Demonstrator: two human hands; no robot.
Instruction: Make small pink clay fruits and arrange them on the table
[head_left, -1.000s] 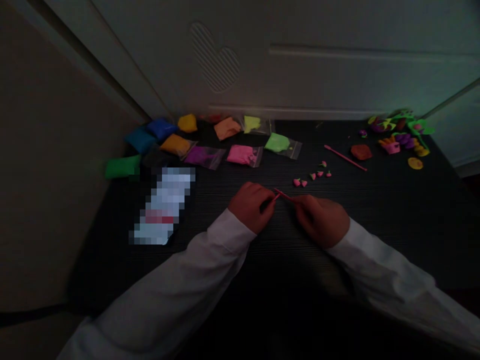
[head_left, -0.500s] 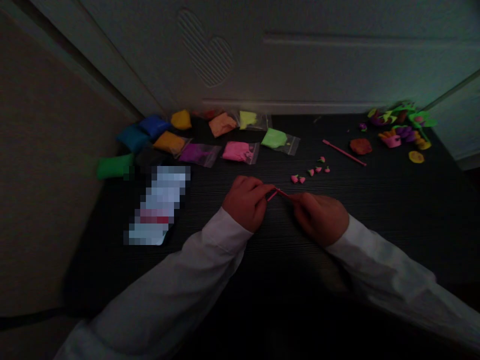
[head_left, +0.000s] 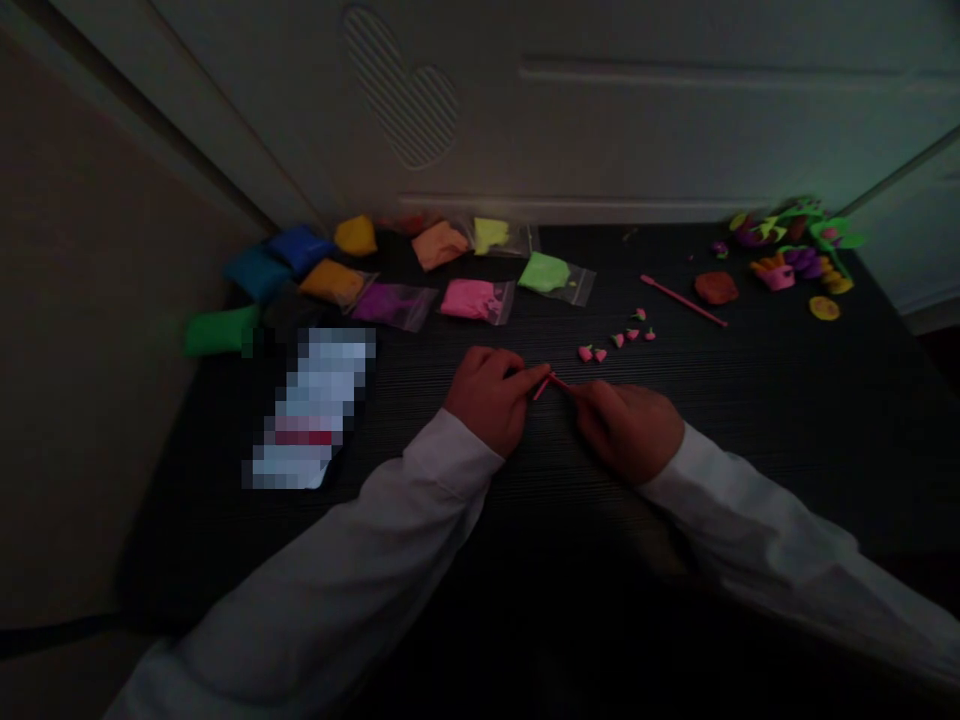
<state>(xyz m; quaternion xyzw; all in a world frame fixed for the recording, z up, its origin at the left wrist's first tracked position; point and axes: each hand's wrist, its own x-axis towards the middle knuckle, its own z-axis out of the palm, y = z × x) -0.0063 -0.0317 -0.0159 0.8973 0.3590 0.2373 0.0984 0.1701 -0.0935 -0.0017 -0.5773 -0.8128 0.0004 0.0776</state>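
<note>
My left hand [head_left: 489, 402] is closed near the middle of the dark table, its index fingertip at a thin pink strip [head_left: 541, 387] that slants down from it. My right hand [head_left: 631, 428] pinches a slim pink clay tool [head_left: 561, 382], whose tip meets the strip at the left fingertip. Most of the tool is hidden inside the right fist. Just beyond the hands lie several tiny pink clay pieces with green tops [head_left: 617, 340]. A second pink clay tool [head_left: 684, 301] rests behind them to the right.
Bags of coloured clay line the back left, among them a pink bag [head_left: 471, 299] and a green bag [head_left: 547, 273]. A phone [head_left: 315, 410] lies at left. Reddish-brown clay [head_left: 716, 288], a yellow disc [head_left: 824, 308] and colourful clay figures [head_left: 802, 265] sit at right.
The view has shifted slightly, so everything sits a little further left and up. Both hands keep nearly the same pose, with the right one marginally closer to the left.
</note>
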